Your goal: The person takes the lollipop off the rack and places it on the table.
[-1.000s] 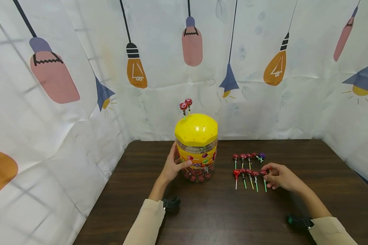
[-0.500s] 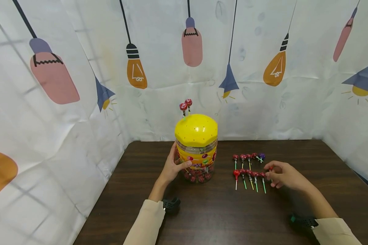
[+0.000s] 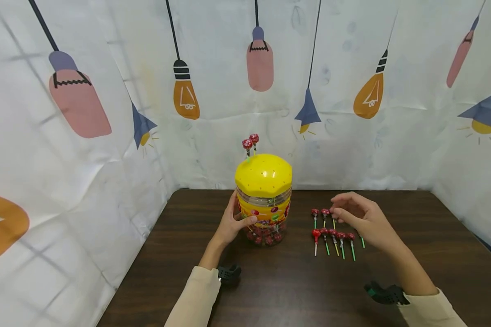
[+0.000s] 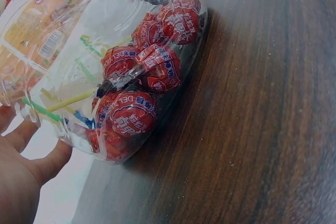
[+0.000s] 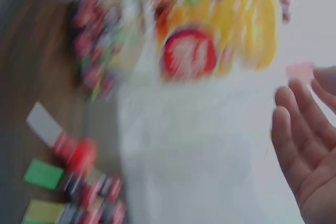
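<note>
My left hand (image 3: 231, 225) grips the side of a clear plastic jar (image 3: 266, 222) with a yellow domed lid (image 3: 263, 175). Red-wrapped lollipops (image 4: 134, 113) lie inside it, seen through the wall in the left wrist view, where the thumb and fingertips meet the plastic. Two more lollipops (image 3: 247, 144) stick up behind the lid. Over the right end of two rows of lollipops hovers my right hand (image 3: 366, 222), fingers loosely bent and holding nothing; it hides part of the far row. In the right wrist view the right hand (image 5: 310, 150) shows bare fingers.
The front row begins at the left with a bright red lollipop (image 3: 316, 234) on a white stick. A green stick (image 3: 363, 242) shows just below the right hand. All stand on a dark wooden table (image 3: 286, 290), with a lamp-patterned white cloth (image 3: 212, 150) hanging behind.
My right hand has left the right end of the front row, where it touched a lollipop, and has moved left and away over the far row. The left hand keeps its hold on the jar.
</note>
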Demonstrator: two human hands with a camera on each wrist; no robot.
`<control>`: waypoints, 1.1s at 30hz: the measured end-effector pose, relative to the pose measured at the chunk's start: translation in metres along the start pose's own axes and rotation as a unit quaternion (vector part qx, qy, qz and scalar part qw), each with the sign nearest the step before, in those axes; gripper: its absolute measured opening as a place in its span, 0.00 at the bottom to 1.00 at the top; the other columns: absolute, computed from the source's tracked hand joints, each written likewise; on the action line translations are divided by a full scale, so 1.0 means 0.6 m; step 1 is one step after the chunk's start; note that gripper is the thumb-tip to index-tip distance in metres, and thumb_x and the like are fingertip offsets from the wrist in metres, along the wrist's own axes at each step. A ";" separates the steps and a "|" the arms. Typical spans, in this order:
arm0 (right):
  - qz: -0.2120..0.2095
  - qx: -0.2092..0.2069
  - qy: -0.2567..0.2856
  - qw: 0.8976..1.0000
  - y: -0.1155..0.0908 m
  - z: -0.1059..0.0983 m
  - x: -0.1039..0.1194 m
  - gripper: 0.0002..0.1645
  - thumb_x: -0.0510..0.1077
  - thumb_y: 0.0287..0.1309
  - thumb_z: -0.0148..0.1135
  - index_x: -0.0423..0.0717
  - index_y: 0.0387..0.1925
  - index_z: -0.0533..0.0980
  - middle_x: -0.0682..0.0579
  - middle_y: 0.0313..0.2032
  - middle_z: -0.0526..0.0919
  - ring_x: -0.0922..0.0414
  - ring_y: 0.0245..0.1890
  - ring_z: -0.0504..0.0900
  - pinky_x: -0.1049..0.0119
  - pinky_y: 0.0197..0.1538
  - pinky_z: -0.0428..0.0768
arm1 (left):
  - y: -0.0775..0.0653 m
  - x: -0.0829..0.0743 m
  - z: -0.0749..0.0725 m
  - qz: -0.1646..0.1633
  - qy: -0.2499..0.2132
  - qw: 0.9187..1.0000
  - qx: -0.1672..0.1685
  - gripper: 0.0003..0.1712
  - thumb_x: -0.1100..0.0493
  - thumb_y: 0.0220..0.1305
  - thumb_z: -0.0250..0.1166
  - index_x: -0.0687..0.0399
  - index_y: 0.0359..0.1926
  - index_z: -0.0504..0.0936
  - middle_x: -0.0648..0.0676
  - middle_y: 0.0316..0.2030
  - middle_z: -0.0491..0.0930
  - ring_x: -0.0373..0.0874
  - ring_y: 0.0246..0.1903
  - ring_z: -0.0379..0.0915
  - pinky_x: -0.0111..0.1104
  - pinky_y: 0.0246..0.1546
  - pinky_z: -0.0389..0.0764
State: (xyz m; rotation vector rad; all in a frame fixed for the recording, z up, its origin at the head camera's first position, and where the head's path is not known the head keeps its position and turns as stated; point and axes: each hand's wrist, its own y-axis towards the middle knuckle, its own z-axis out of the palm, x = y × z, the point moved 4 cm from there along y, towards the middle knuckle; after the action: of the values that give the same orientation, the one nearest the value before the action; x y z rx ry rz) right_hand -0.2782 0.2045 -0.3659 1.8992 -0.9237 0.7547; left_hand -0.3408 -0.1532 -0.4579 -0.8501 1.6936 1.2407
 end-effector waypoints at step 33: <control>-0.045 -0.010 0.027 0.999 0.340 0.156 0.140 0.21 0.44 0.70 0.63 0.47 0.62 0.74 0.43 0.51 0.86 0.48 0.48 0.85 0.58 0.51 0.87 | -0.007 -0.006 0.000 -0.001 0.001 1.000 -0.001 0.56 0.41 0.62 0.72 0.25 0.81 0.46 0.51 0.76 0.60 0.55 0.75 0.57 0.68 0.72 0.58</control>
State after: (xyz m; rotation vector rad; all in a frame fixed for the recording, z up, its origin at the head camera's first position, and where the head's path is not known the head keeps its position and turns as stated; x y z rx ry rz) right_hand -0.3886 0.0254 -0.2517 1.8812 -0.8035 0.7367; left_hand -0.3358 -0.1543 -0.4563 -0.8546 1.6937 1.2407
